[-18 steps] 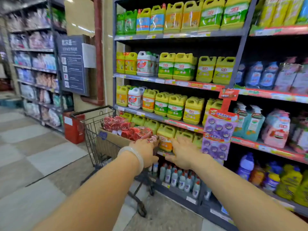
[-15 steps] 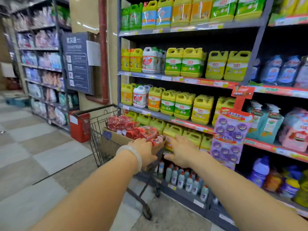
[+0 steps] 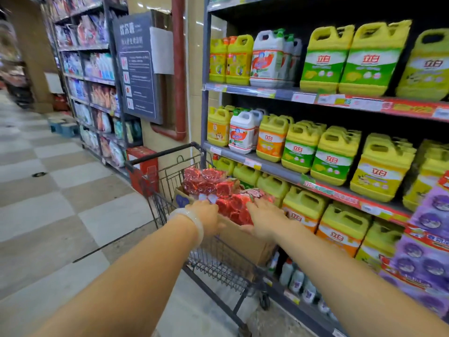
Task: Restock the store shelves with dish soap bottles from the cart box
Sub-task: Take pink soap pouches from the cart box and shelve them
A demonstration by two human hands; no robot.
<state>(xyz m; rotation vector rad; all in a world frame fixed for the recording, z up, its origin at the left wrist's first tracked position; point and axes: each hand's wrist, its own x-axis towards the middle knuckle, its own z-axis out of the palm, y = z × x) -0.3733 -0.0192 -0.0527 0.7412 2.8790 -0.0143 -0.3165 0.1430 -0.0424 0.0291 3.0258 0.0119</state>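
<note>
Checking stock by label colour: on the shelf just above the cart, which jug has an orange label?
The third jug from the left, right of the white jug; its neighbours on the other side carry green labels.

Open tiled aisle floor [image 3: 73, 190] to the left, wire cart [image 3: 206, 261] parked tight against the shelves [image 3: 267, 166], cardboard box [image 3: 243, 242] heaped with red packets [image 3: 218, 188] filling its basket, yellow jugs [image 3: 303, 207] crowding the tiers just right, both hands over the packets

Both bare arms reach straight forward, nearly parallel. The left hand [image 3: 207, 216], a pale bangle on its wrist, and the right hand [image 3: 263, 218] lie palm down with fingers extended.
</note>
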